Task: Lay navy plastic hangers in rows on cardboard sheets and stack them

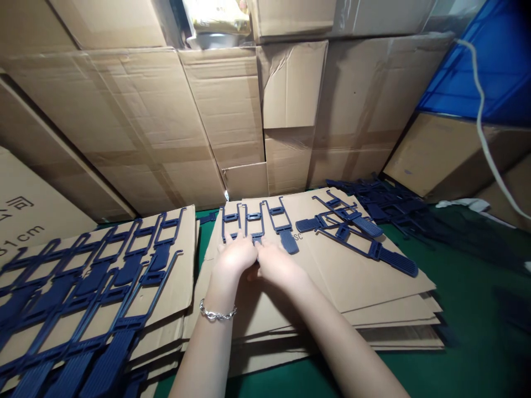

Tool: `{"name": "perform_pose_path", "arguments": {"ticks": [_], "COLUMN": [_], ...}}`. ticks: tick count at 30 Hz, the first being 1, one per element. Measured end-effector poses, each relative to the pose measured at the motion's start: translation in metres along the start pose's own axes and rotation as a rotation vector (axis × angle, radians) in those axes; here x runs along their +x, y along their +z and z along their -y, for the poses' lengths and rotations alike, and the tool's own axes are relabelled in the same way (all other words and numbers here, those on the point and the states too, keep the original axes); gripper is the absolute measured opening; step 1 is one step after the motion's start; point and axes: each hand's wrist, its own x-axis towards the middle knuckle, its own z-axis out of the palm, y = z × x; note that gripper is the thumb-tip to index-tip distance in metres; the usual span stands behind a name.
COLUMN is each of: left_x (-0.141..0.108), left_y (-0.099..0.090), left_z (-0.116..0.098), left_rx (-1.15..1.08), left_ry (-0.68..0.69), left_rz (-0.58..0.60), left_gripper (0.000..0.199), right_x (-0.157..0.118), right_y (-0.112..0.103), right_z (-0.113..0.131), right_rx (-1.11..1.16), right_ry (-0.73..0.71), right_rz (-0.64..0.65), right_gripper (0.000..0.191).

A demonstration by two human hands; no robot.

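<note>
Rows of dark-blue brackets (153, 277) look set out; a heap (385, 202) toward the desk's (468, 331) far-right corner remains unarranged.
Your left hand (237, 255) and right hand (277, 266) meet at the middle bracket's (254, 216) near end, on the cardboard stack (348, 282); fingers hide it, so you can't tell whether either grip is clamped.

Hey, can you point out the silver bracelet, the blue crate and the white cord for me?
Silver bracelet (217, 316): head view, on its chain links.
Blue crate (477, 72): head view, on its side.
White cord (480, 110): head view, partway along its length.
</note>
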Motion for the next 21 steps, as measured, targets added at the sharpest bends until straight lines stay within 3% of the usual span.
{"name": "perform_pose_path", "arguments": {"ticks": [3, 5, 10, 16, 21], "left_x": [-0.001, -0.003, -0.005, -0.005, -0.002], "left_y": [0.004, 0.005, 0.002, 0.002, 0.004], "left_z": [-0.003, -0.006, -0.01, -0.008, -0.006], "left_rx": [-0.034, -0.044, -0.037, -0.044, -0.051], "left_ry": [0.065, 0.126, 0.208, 0.235, 0.222], "left_rz": [0.017, 0.029, 0.047, 0.035, -0.006], "left_gripper": [0.057, 0.053, 0.042, 0.037, 0.034], "right_x": [-0.003, -0.003, 0.0, -0.002, -0.007], "right_y": [-0.008, -0.012, -0.014, -0.013, -0.03], "right_z": [-0.01, -0.019, -0.036, -0.029, -0.036], "right_rx": [-0.084, -0.116, -0.081, -0.022, 0.023], "right_ry": [0.077, 0.154, 0.221, 0.161, 0.161], "right_rz": [-0.122, -0.147, -0.086, -0.072, -0.025], "right_gripper": [0.05, 0.047, 0.046, 0.051, 0.033]}}
